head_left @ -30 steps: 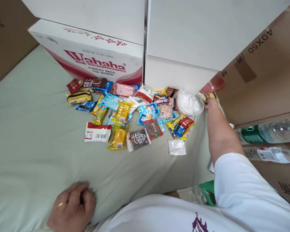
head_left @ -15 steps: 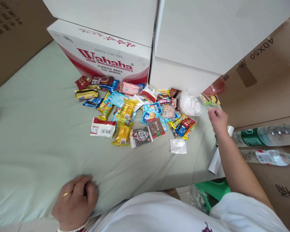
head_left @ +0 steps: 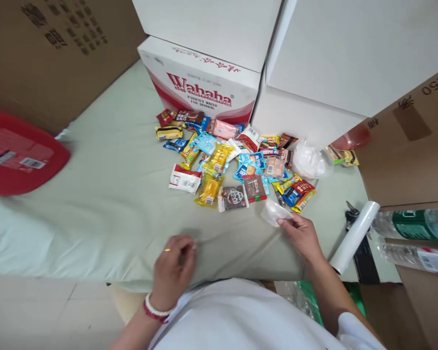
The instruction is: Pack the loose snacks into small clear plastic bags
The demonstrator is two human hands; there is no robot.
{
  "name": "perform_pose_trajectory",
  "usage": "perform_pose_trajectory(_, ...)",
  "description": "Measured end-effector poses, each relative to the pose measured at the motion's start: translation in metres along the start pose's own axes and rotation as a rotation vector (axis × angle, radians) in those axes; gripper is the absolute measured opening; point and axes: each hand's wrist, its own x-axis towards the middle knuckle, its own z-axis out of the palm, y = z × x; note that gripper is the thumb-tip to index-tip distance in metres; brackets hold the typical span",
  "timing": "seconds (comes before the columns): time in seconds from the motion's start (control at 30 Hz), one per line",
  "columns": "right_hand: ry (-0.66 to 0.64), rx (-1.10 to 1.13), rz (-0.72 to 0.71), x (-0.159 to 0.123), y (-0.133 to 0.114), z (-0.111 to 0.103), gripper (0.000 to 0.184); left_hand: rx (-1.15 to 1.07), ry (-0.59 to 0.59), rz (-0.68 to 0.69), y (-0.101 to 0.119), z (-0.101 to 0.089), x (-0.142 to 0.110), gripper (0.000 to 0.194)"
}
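My right hand [head_left: 302,237] pinches the edge of a small translucent white plastic bag [head_left: 275,213], just in front of the snack pile. My left hand [head_left: 174,267], with a ring on one finger, is curled closed above the cloth near the front edge, and nothing shows in it. Beyond the hands lie many wrapped snacks: yellow packets [head_left: 209,190], a red and white packet [head_left: 185,179], a dark packet [head_left: 233,197] and a brown packet [head_left: 254,187]. A bunched clear plastic bag [head_left: 309,160] rests at the pile's right end.
A Wahaha water carton [head_left: 204,90] and white boxes [head_left: 310,109] stand behind the snacks. To the left is a red container [head_left: 25,155]. A white roll [head_left: 355,238], keys [head_left: 351,214], a black object [head_left: 365,262] and plastic bottles [head_left: 416,226] lie on the right.
My right hand has moved left and toward me and has taken hold of the small plastic bag. My left hand is nearer the snacks. The view has turned left, bringing in the red container.
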Motion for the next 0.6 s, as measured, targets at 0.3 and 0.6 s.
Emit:
perform_pose_trajectory(0.3,-0.355,0.5,0.33,-0.026,-0.03,0.077,0.041,-0.648,-0.335,-0.187,0.063,0.073,0.033,0.028)
perform_pose_trajectory(0.6,-0.322,0.254,0.172,-0.031,-0.019,0.05,0.034,-0.775,-0.406,-0.597,0.053,0.068,0.037,0.043)
